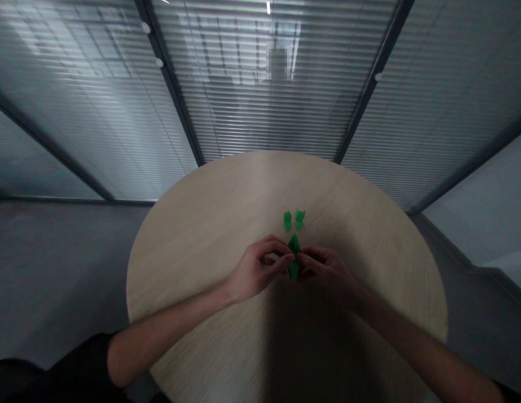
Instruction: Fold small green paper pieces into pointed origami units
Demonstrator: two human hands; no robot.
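Note:
My left hand and my right hand meet over a folded piece of green paper, pinching it between their fingertips. The fingers partly hide its middle. It looks like origami, though its exact form is hard to tell. Just beyond my hands, two smaller folded green paper pieces lie side by side on a round light wood table, apart from the held piece and from each other.
The round table's far rim stands close to a wall of glass panels with slatted blinds and dark metal frames. Grey floor surrounds the table. My forearms cross the near part of the tabletop, and a dark shadow falls there.

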